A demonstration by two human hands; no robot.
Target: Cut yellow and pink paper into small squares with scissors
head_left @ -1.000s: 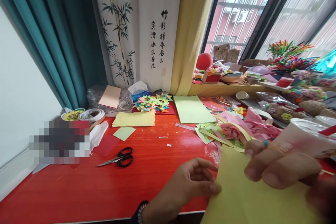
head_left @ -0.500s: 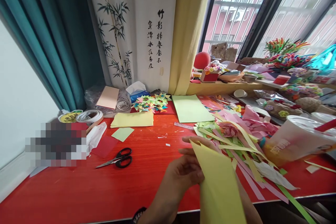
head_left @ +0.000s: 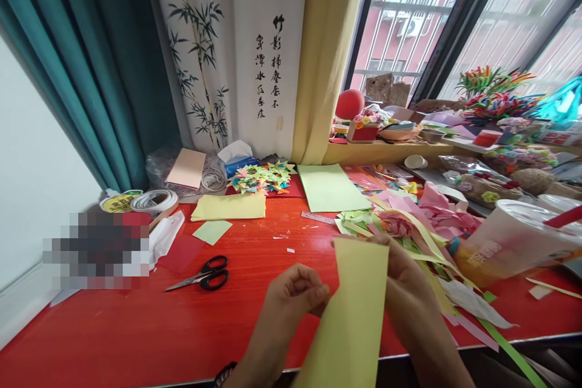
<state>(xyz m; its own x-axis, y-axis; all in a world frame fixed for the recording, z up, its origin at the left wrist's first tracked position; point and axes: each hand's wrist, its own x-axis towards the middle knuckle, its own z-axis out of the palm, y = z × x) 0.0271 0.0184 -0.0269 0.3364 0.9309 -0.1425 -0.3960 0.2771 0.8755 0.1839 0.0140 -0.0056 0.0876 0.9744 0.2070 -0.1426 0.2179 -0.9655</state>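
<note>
While both hands are raised over the near edge of the red bench, the head view shows a yellow sheet between them, standing on a slant and running out of the frame at the bottom. The left hand is at its left edge, with thumb and forefinger pinched together on the paper. The right hand grips it from the right; most of its fingers are hidden behind the sheet, with one fingertip showing past the top left corner.

Left of the left hand, black-handled scissors lie closed, well apart from both hands, their blades pointing left. Behind them are a small green square and a stack of yellow paper, with a pile of folded paper stars farther back. A pad of light green paper lies toward the far edge, a ruler just in front of it. To the right of the right hand spreads a tangle of pink, green and yellow paper strips, near a lidded cup with a red straw.
</note>
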